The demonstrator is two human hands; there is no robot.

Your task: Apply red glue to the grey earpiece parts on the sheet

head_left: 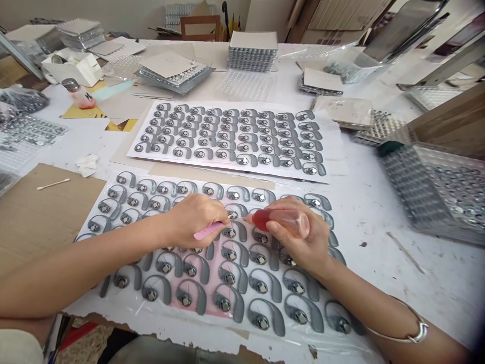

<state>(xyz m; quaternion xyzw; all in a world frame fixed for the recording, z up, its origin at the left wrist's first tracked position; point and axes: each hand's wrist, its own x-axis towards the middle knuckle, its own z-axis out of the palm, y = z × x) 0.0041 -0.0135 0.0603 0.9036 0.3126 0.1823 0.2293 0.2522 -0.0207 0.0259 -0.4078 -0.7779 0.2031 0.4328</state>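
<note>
My left hand (195, 218) is closed around a thin pink stick (206, 231), its tip pointing right toward the nozzle of a small bottle of red liquid (282, 221). My right hand (303, 237) grips that bottle, tilted with the nozzle to the left. Both hands hover over a near sheet (113, 303) covered with rows of grey ear-hook parts (261, 283), each with a round metal piece. Stick tip and nozzle almost meet above one part (232, 214).
A second sheet of the same grey parts (235, 139) lies further back. Stacked clear trays of metal pieces sit at right (435, 192) and at the back (252, 53). Another small bottle (78, 93) stands far left. Cardboard (34, 212) and a cotton swab (53, 184) lie left.
</note>
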